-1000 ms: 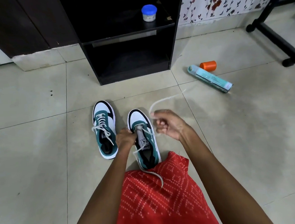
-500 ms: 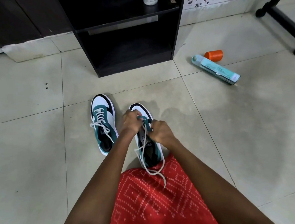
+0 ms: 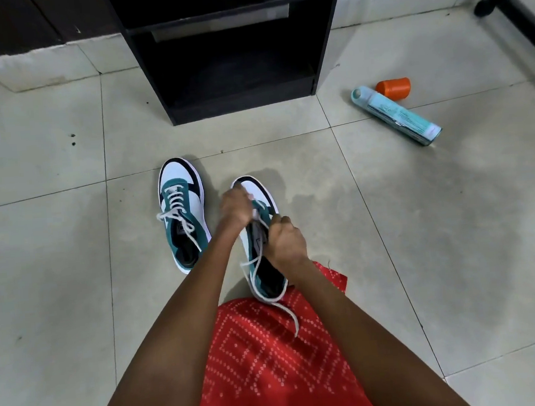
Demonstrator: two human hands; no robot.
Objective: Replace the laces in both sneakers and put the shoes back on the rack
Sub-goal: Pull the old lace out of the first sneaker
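white lace (image 3: 294, 319) pinched in curled fingers of the right hand (image 3: 287, 241); left hand (image 3: 236, 207) grips the sneaker (image 3: 255, 186), fingers curled

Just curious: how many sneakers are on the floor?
2. The laced sneaker sits on the tiles before the rack; the second sneaker lies right of it, its lace gripped by the left hand and right hand. Top shelf is cropped.
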